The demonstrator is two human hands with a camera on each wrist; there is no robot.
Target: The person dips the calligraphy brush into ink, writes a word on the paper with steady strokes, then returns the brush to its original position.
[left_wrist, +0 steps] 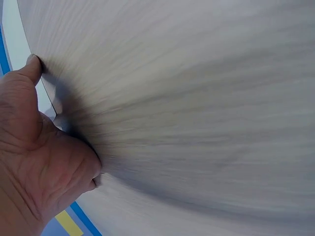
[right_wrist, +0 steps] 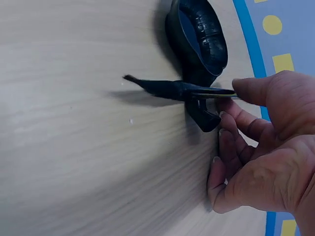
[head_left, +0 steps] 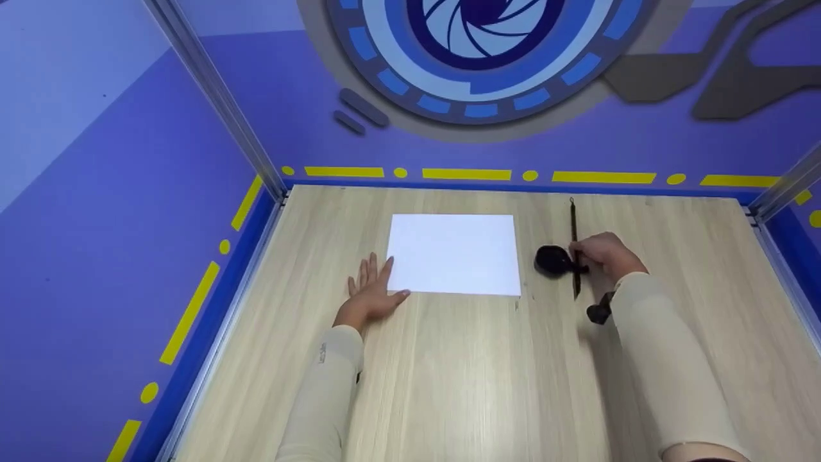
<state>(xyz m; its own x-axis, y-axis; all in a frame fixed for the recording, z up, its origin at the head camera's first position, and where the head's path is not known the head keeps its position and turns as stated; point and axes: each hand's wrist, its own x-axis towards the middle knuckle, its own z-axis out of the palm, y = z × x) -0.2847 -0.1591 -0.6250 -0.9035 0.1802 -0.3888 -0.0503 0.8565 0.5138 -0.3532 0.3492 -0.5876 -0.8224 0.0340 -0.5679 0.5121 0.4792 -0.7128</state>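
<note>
A white sheet of paper lies on the wooden table. My left hand rests at its lower left corner with the fingers spread and straight, thumb along the bottom edge. To the right of the sheet, my right hand pinches the shaft of a dark ink brush between thumb and fingers. The brush lies across the stubby handle of a black ink dish, its dark pointed hairs toward me and its looped end toward the back wall. In the right wrist view the dish's hollow bowl stands beyond the brush.
A blue back wall with yellow markings closes off the far side of the wooden tabletop. Metal posts stand at the corners, with a side wall on the left. A small black device sits at my right wrist.
</note>
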